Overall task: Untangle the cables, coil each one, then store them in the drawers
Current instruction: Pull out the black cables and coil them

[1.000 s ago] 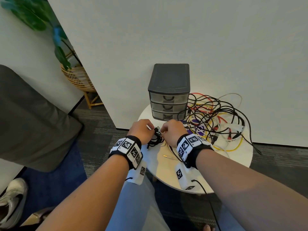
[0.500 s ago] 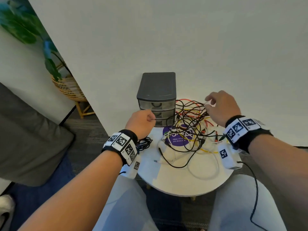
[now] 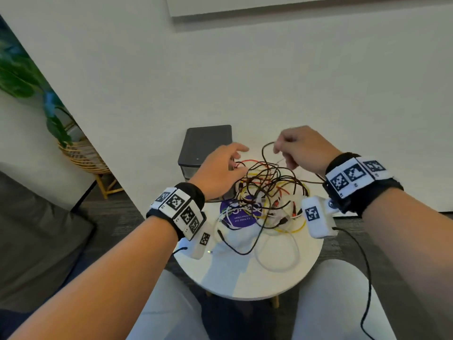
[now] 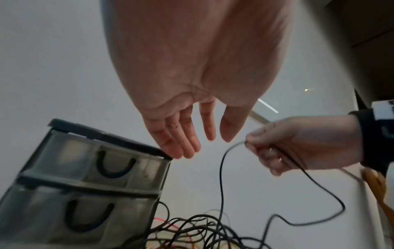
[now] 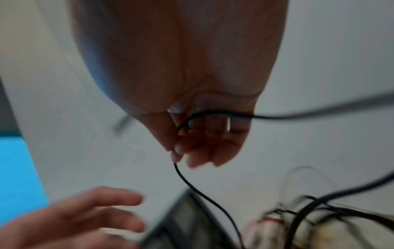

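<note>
**Now one black cable is lifted out of the tangle**

Right now the right hand is raised above the heap of tangled cables and pinches a thin black cable between the thumb and the curled fingers. From the pinch, this cable hangs down in a loop and goes back into the heap below. One more part of it passes under the palm and runs off toward the wrist side.

The left hand is just beside the right one, a little lower. Its fingers are straight and slightly spread, and they hold nothing. The fingertips are close to the top front corner of the small drawer unit; I cannot tell if they touch it.

The heap, with black, red, yellow and white cables, lies on the round white table, just to the right of the drawer unit and under both hands. The two drawers seen from the left wrist are closed.
</note>
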{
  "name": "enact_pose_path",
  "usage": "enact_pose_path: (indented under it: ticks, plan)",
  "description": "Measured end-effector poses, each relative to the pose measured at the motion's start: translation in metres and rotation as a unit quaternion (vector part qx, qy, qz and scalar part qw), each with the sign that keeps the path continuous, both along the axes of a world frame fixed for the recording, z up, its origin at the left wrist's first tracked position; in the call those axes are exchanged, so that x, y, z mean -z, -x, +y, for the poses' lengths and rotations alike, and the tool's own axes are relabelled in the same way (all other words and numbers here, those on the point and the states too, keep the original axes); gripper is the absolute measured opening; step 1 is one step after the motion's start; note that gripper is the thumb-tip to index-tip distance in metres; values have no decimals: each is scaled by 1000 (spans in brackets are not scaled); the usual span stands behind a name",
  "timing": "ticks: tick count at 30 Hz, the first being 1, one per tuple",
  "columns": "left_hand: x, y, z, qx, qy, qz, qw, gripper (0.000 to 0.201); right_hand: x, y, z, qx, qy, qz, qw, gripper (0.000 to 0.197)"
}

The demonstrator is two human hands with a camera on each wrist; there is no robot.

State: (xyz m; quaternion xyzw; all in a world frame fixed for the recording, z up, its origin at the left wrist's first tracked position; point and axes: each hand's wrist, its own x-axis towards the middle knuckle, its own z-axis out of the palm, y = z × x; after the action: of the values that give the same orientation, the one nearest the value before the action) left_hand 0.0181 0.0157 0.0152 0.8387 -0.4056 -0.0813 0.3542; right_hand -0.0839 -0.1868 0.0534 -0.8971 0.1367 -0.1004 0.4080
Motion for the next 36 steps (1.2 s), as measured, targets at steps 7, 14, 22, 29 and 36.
enact_pose_path:
  ticks: [7, 14, 22, 29, 36]
  plan:
    - [-32, 10, -17, 16, 72, 59, 996, 36, -82, 24, 38, -29, -131, -248, 959, 24]
    - [-37, 26, -8, 39, 103, 92, 990, 23, -126, 46, 55, -11, -88, -409, 908, 21]
    - [-34, 13, 33, -71, 227, 152, 959, 35, -104, 55, 29, 140, 65, -424, 892, 19]
    - [-67, 28, 44, -27, 348, 306, 886, 33, -71, 50, 34, 110, 131, -264, 949, 18]
    - [-77, 33, 56, 66, 383, 386, 837, 41, -38, 50, 37, -4, 168, -55, 984, 19]
